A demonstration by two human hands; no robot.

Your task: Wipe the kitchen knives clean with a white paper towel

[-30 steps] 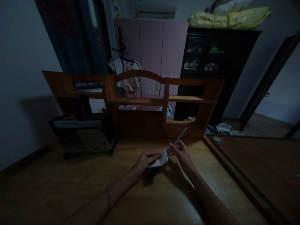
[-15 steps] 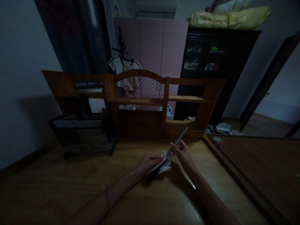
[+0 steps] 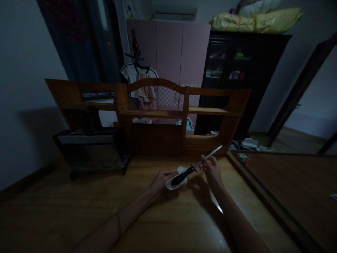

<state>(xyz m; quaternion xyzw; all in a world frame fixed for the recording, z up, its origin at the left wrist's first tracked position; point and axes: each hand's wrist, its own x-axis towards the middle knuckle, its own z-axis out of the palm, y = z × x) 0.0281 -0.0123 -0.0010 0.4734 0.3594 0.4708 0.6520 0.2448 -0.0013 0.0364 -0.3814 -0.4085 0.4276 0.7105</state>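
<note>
A sharpening steel [image 3: 182,176], with a black handle, a small guard and a slim grey metal rod, is held aslant above the wooden table. Its rod points up to the right. My right hand [image 3: 212,171] pinches the rod between thumb and fingers, part way along, leaving the tip free. My left hand [image 3: 161,181] is closed on a white tissue [image 3: 170,186], which lies under and beside the black handle. Some of the left fingers are hidden behind the tissue.
A fish tank [image 3: 89,154] with black edges stands on the table [image 3: 147,225] at the left. Along the back runs a wooden shelf unit [image 3: 155,114]. A raised wooden edge [image 3: 252,186] borders the right side. Behind are a pink wardrobe [image 3: 168,52] and a dark cabinet [image 3: 252,70].
The sharpening steel has turned flatter and its tip has moved right. My right hand has shifted right. The tissue has opened away from the handle, which now shows with its guard.
</note>
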